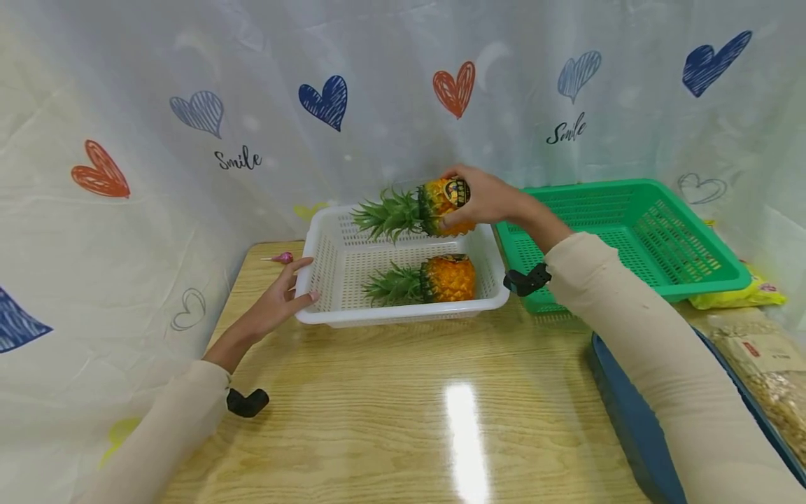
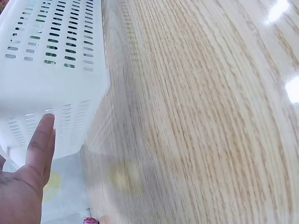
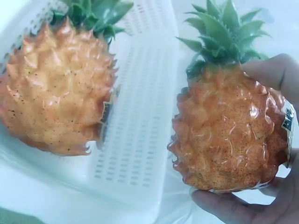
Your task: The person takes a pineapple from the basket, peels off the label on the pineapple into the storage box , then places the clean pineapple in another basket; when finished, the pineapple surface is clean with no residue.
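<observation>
My right hand [image 1: 481, 199] grips a pineapple [image 3: 229, 128] by its body, thumb and fingers on opposite sides. The fruit lies sideways above the far side of a white plastic basket [image 1: 403, 313], its leafy crown [image 1: 390, 213] pointing left. It bears a dark label and a clear glossy wrap. A second pineapple [image 1: 450, 278] rests inside the basket near its front wall, crown also to the left. My left hand [image 1: 273, 304] touches the basket's left end; in the left wrist view its visible fingers [image 2: 43, 144] look straight against the wall.
A green basket [image 1: 642, 290] stands to the right of the white one. Near the right edge are a dark blue tray [image 1: 636, 420], a clear bag [image 1: 771, 357] and a yellow packet [image 1: 743, 297]. A wrapped lollipop [image 1: 283, 257] lies behind my left hand. A heart-printed curtain [image 1: 390, 154] closes off the back.
</observation>
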Available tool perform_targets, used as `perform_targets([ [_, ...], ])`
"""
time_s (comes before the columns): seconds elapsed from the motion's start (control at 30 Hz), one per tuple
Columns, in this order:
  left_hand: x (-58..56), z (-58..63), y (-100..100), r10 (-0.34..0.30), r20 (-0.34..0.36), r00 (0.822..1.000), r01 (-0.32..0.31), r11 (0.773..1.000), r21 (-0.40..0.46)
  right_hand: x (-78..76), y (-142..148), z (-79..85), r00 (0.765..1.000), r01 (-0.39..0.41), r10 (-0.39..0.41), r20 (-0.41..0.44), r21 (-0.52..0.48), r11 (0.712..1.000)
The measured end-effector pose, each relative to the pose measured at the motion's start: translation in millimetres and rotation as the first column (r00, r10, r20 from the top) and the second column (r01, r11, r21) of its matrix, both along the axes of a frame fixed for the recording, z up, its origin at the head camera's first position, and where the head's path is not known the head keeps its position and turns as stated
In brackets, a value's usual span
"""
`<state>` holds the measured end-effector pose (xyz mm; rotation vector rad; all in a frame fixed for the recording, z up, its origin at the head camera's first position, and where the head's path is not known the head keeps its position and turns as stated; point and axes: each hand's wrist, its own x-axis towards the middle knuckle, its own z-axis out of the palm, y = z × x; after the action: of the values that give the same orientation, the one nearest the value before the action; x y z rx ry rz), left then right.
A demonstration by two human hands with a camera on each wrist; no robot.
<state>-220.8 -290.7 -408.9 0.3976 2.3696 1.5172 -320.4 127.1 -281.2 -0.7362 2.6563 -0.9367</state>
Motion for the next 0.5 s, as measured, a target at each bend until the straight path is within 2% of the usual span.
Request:
perform_targets([
  [0.5, 2.0, 0.7, -0.5, 0.0, -0.008, 1.0, 0.0, 1.0, 0.006, 35.5, 10.8, 17.3, 0.999, -0.011, 0.009, -0.044, -0.042, 0.999],
])
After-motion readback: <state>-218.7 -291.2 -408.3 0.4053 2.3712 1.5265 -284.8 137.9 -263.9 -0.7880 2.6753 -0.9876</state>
